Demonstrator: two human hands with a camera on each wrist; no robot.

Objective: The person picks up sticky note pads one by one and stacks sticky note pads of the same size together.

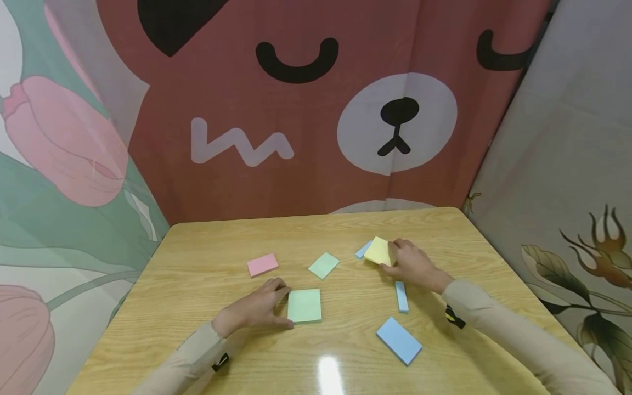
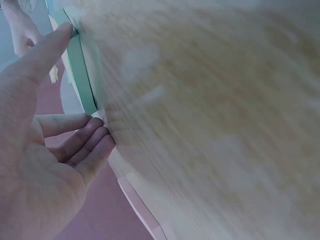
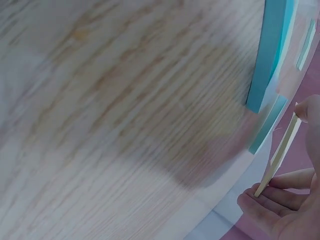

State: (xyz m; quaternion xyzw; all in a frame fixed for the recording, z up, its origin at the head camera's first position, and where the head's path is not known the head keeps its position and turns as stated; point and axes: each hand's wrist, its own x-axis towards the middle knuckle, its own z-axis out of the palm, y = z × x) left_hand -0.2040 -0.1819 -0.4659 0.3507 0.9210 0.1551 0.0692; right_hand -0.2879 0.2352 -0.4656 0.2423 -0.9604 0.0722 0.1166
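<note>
In the head view my right hand (image 1: 412, 263) grips a yellow sticky note pad (image 1: 378, 251), thumb on its near edge and fingers at the far one. The right wrist view shows this yellow pad (image 3: 280, 152) edge-on, raised off the table. Partly behind it lies a small blue sticky note pad (image 1: 362, 249). My left hand (image 1: 257, 307) holds the left side of a large light green sticky note pad (image 1: 304, 306) that lies on the table. Thumb (image 2: 62, 32) and index finger are at two corners of the green pad (image 2: 82, 75).
A pink pad (image 1: 263, 265) and a smaller green pad (image 1: 323, 265) lie farther back on the wooden table (image 1: 207, 241). Below my right hand are a narrow blue pad (image 1: 402, 297) and a wider blue pad (image 1: 399, 340). Printed curtains (image 1: 316, 181) hang around the table.
</note>
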